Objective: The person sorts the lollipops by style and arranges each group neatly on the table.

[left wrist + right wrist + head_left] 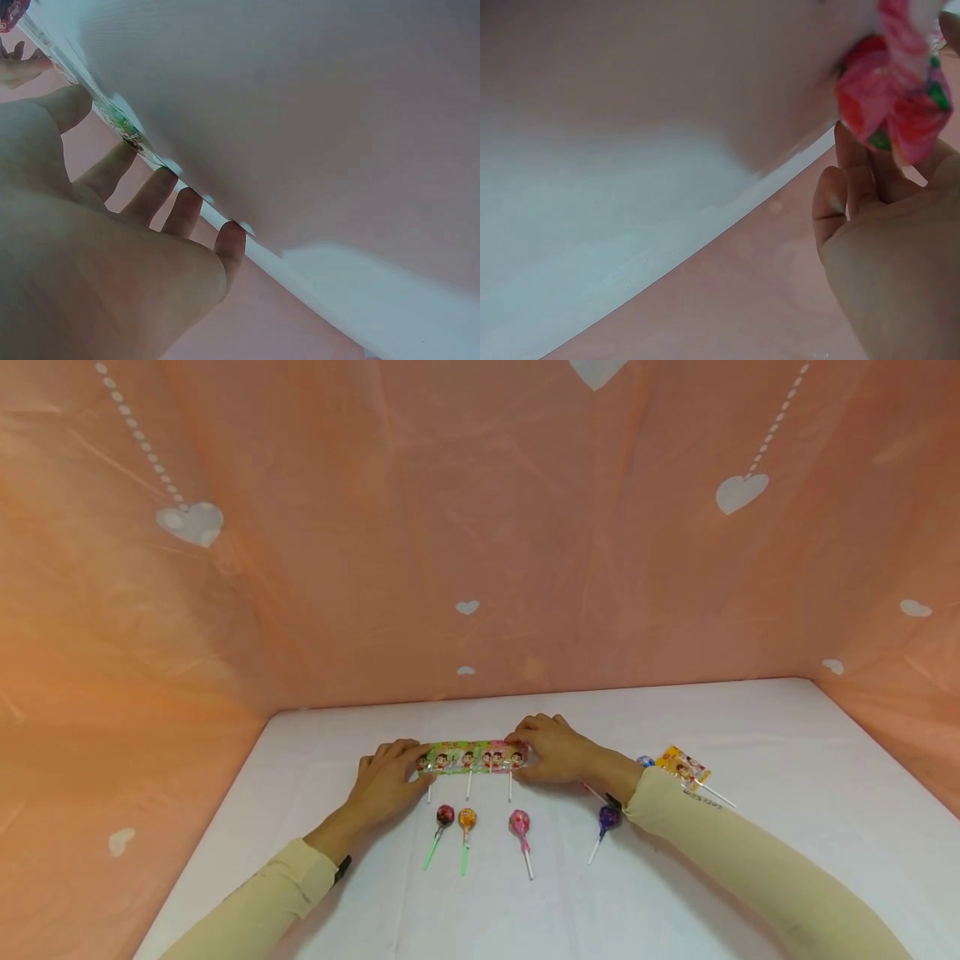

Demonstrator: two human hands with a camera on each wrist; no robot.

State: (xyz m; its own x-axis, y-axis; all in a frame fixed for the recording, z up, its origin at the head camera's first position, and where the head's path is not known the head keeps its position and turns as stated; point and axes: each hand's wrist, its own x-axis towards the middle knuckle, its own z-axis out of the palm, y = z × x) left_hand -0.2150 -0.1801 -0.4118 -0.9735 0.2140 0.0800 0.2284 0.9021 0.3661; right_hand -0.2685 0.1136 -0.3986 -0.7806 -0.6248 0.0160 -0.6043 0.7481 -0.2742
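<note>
Three flat lollipops in printed green and pink wrappers [455, 758] lie side by side in a row on the white table, their white sticks pointing toward me. My left hand [386, 783] grips the green left end between thumb and index finger. In the left wrist view, the other fingertips [234, 234] of that hand rest along the table. At the pink right end, my right hand [553, 752] holds the wrapper by its edges with thumb and fingers. A round lollipop in pink and red wrapping [892, 112] blocks part of the right hand in the right wrist view.
Nearer me lie round lollipops: a dark red one [446, 815], an orange one [467, 818], a pink one [519, 822] and a purple one [609, 817]. A yellow flat lollipop [684, 767] and a blue one [646, 762] lie beyond my right forearm. Peach cloth [525, 568] encloses the table.
</note>
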